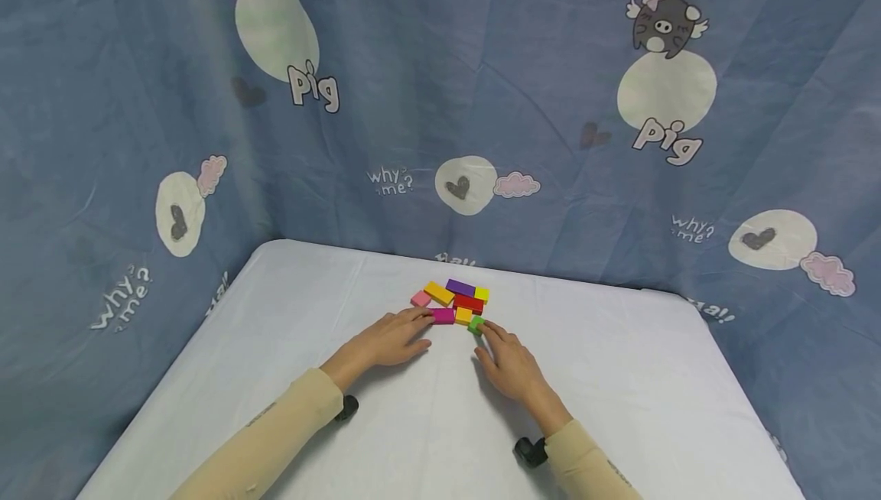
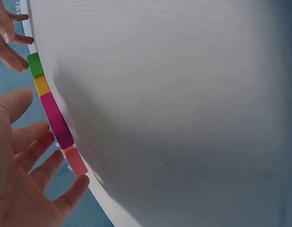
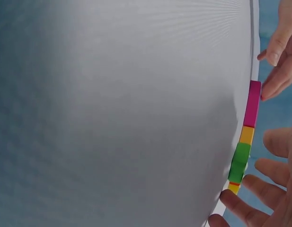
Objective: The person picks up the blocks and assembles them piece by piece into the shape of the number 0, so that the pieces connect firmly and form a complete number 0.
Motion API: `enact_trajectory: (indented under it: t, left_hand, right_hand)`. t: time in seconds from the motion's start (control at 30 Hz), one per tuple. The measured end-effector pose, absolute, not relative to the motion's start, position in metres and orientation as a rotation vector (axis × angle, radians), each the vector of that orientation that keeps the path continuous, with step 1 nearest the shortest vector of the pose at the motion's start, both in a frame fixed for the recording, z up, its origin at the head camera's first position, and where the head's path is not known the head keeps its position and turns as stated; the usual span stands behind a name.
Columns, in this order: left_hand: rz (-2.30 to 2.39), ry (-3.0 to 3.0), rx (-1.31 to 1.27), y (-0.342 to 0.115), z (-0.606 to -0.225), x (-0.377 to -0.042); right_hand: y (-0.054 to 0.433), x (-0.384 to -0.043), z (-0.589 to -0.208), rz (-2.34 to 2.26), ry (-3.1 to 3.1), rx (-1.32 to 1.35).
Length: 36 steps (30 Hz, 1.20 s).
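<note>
Colourful blocks lie close together on a white-covered table. My left hand (image 1: 395, 338) reaches in from the left, its straight fingertips at the magenta block (image 1: 443, 316); a pink block (image 1: 420, 298) lies just beyond. From the right, my right hand (image 1: 512, 366) has its extended fingers at the small green block (image 1: 476, 324). Between magenta and green sits a small orange block (image 1: 464, 316). Behind this row are a red block (image 1: 469, 303), a long yellow-orange block (image 1: 439, 293), a purple block (image 1: 460, 287) and a small yellow block (image 1: 482, 295). Both wrist views show spread fingers beside the blocks.
The white tablecloth (image 1: 606, 378) spreads around the blocks on all sides. Behind the table's far edge hangs a blue curtain (image 1: 440, 102) with pig prints. Black wrist cameras (image 1: 530, 452) sit under both sleeves, close over the table.
</note>
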<state>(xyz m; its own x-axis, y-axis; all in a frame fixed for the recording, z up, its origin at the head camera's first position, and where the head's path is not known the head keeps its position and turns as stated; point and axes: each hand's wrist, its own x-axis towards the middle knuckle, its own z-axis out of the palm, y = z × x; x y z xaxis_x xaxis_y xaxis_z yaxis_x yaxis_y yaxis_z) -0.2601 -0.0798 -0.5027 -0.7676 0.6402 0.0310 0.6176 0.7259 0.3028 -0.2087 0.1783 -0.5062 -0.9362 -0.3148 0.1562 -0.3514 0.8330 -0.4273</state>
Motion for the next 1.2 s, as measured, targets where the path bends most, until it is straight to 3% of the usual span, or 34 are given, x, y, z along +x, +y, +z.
enact_trajectory:
  t: [1.2]
  left_hand:
    - [0.411,2.869,0.993,-0.0814,-0.4985,-0.2602]
  right_hand:
    - [0.1788,-0.2081,-0.5047,0.633,-2.915,0.571]
